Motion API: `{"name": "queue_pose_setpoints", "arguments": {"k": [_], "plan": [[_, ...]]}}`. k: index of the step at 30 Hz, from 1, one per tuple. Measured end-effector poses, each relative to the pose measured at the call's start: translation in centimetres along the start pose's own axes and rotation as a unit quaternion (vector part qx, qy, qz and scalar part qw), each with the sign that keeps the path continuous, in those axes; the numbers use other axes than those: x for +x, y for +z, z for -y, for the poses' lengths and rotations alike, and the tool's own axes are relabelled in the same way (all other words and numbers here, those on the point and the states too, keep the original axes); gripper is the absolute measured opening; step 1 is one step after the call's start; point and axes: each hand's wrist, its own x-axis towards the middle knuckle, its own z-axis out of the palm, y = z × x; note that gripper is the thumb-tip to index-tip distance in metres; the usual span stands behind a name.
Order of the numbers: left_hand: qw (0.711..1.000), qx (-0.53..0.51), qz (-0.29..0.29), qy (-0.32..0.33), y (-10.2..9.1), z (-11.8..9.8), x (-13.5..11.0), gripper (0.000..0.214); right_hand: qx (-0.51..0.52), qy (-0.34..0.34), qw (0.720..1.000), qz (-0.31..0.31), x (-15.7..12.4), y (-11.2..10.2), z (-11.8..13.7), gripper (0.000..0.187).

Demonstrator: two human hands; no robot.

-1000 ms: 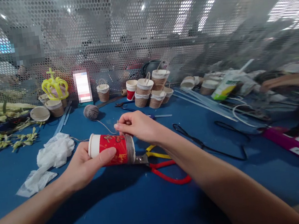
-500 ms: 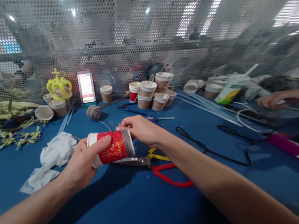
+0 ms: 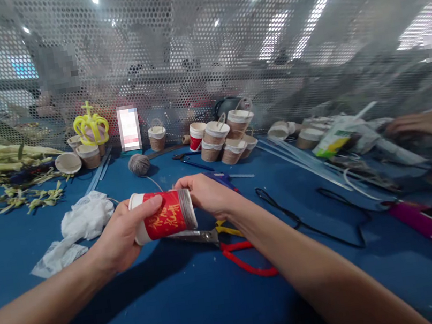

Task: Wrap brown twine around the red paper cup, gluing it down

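My left hand (image 3: 123, 232) is wrapped round a red paper cup (image 3: 163, 216) with gold writing, thumb on top. The cup lies sideways above the table, its white rim to the left. Grey yarn (image 3: 187, 208) is wound in close rows round its base end. At that end my right hand (image 3: 200, 194) is closed, pinching the yarn; its fingertips are partly hidden behind the cup. A strand runs back to a grey yarn ball (image 3: 139, 165) on the table. Under the cup and right forearm lie scissors (image 3: 211, 236) with red and yellow handles.
White cloth (image 3: 86, 216) lies left of my left hand. Twine-wrapped cups (image 3: 215, 136) stand at the back, near a yellow crown (image 3: 91, 127) and a lit phone (image 3: 129, 129). At right are a black cord (image 3: 288, 210), a purple tool (image 3: 424, 223) and another person's hand (image 3: 417, 124).
My right hand has shifted slightly at the cup's base end, its fingertips now further behind the cup. The other person's hand at right has moved toward the back. The view has shifted a little.
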Motion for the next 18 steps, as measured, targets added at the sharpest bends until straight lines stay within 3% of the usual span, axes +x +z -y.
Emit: {"name": "queue_pose_setpoints", "arguments": {"k": [9, 18], "plan": [[0.999, -0.019, -0.03, -0.006, 0.25, -0.19, -0.1, 0.014, 0.024, 0.017, 1.0, 0.0, -0.33, 0.32, 0.48, 0.013], [1.0, 0.003, 0.017, 0.008, -0.13, 0.14, 0.17, 0.014, -0.008, 0.017, 1.0, -0.01, -0.48, 0.43, 0.57, 0.012]]}}
